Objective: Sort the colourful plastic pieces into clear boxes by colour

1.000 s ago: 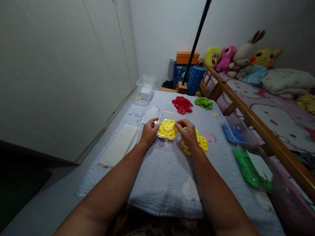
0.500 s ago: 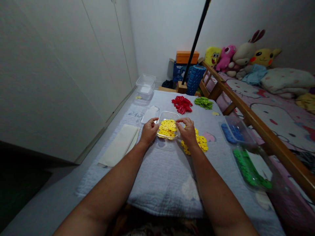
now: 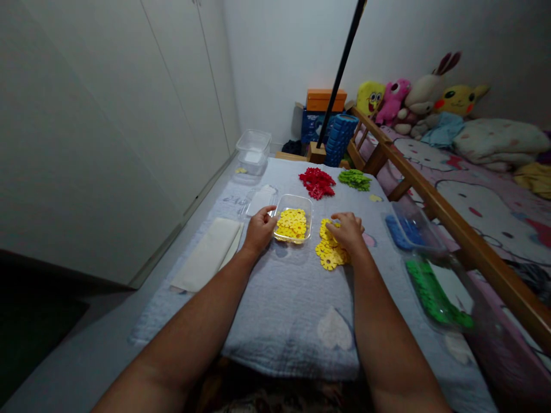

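A clear plastic tray (image 3: pixel 298 201) half full of yellow flower-shaped pieces sits in the middle of a light blue blanket (image 3: pixel 284 310). My left hand (image 3: pixel 259 228) grips the tray's left rim, fingers curled round it. My right hand (image 3: pixel 348 230) rests on a loose pile of yellow pieces (image 3: pixel 328 251) just right of the tray, fingers bent down over the pile; whether it holds any piece is hidden.
Red pieces (image 3: pixel 317 182) and light green pieces (image 3: pixel 355 179) lie in heaps farther back. Clear trays of blue pieces (image 3: pixel 407 229) and green pieces (image 3: pixel 433 295) stand at the right by a wooden bed rail (image 3: pixel 451 221). Empty stacked tubs (image 3: pixel 253 150) and a lid (image 3: pixel 261 199) sit at the left.
My right hand has left the tray's right edge and moved right onto the loose yellow pile. The left hand has stayed on the tray's rim.
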`<state>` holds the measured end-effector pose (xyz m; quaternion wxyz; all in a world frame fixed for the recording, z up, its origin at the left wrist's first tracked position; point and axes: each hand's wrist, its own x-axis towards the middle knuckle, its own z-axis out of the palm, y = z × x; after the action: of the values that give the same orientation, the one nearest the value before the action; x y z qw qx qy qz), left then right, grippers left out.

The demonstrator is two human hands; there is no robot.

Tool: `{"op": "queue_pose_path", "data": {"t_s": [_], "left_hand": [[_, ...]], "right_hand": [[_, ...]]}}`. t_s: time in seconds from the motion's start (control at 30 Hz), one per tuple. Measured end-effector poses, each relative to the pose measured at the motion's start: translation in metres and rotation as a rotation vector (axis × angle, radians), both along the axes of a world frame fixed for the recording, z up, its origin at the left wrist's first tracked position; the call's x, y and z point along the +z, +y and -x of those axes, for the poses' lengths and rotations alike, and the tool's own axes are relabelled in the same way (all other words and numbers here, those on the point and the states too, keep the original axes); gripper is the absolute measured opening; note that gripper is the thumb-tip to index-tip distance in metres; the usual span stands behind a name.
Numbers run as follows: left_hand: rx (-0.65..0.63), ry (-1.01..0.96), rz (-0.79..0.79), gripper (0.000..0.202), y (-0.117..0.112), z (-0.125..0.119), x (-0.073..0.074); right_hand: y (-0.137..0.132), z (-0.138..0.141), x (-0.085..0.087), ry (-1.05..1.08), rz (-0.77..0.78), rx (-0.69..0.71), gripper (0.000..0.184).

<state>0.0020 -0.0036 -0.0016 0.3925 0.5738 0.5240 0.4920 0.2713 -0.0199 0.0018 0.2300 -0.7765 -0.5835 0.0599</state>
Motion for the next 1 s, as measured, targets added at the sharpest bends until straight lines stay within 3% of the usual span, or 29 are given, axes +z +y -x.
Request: {"op": "queue_pose_path", "data": {"t_s": [0.23, 0.5, 0.67, 0.83, 1.0], "left_hand": [[0.000, -0.009, 0.006, 0.051, 0.000, 0.000, -0.001], [0.009, -0.016, 0.017, 0.048, -0.001, 0.000, 0.002], [0.005, -0.006, 0.003, 0.048, 0.000, 0.000, 0.000], [0.004, 0.003, 0.003, 0.048, 0.000, 0.000, -0.001], [0.006, 0.006, 0.004, 0.047, 0.001, 0.000, -0.001]], "right_hand": [[-0.006, -0.002, 0.001, -0.147, 0.120, 0.120, 0.044], [-0.006, -0.001, 0.003, -0.106, 0.081, 0.146, 0.026], [-0.003, -0.001, 0.011, 0.162, 0.011, 0.197, 0.013], [-0.005, 0.005, 0.025, 0.647, -0.054, 0.290, 0.024], [-0.008, 0.033, 0.029, 0.735, -0.272, 0.285, 0.024]]}}
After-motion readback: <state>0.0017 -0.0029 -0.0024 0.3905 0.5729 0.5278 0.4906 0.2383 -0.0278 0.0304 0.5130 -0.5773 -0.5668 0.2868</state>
